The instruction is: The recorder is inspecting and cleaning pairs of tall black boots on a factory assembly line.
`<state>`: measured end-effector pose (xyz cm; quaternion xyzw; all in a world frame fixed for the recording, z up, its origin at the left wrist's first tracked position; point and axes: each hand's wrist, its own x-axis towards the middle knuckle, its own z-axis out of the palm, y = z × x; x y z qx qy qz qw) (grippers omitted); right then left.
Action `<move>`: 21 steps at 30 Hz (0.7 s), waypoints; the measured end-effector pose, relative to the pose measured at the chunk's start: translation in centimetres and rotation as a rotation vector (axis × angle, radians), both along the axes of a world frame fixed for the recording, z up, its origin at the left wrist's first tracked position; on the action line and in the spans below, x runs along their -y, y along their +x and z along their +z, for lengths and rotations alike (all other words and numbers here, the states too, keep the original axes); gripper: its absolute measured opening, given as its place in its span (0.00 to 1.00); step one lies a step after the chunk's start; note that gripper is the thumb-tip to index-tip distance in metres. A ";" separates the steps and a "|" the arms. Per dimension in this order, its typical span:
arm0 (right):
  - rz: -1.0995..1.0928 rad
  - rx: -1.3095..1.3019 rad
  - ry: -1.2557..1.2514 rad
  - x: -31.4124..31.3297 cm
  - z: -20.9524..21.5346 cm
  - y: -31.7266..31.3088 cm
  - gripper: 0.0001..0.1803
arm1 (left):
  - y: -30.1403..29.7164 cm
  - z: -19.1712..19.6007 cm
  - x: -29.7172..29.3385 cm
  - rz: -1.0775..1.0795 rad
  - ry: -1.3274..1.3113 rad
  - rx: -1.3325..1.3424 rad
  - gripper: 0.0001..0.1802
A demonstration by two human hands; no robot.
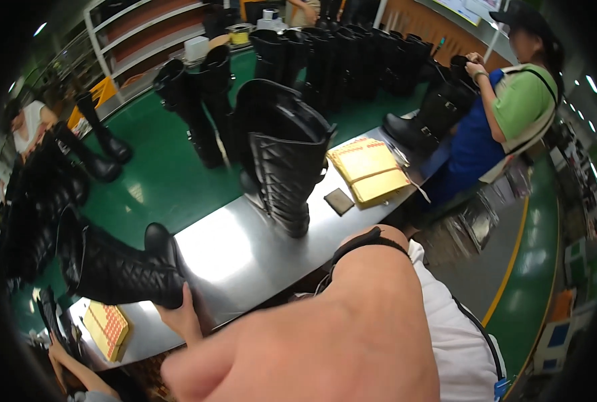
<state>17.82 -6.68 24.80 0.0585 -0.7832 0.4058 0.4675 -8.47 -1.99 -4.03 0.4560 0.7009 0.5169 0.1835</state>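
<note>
My left hand grips a black quilted tall boot at its heel end. The boot lies tilted, its shaft pointing left over the metal table edge. Large and close in front, my right hand is raised with its back toward me. A black band circles its wrist, and its fingers are mostly out of sight, so I cannot tell their pose. Ahead, another black quilted boot stands upright on the metal strip. To its right lie a small dark square pad and a yellow printed packet.
Many black boots line the far side of the green tabletop. On the right a person in a blue apron handles a boot. At lower left, another person's hand is near a second yellow packet.
</note>
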 end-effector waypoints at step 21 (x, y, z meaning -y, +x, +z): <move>-1.222 0.274 -0.616 -2.8 -20.2 10.4 0.54 | 4.3 4.5 1.4 -0.475 0.507 -0.263 0.07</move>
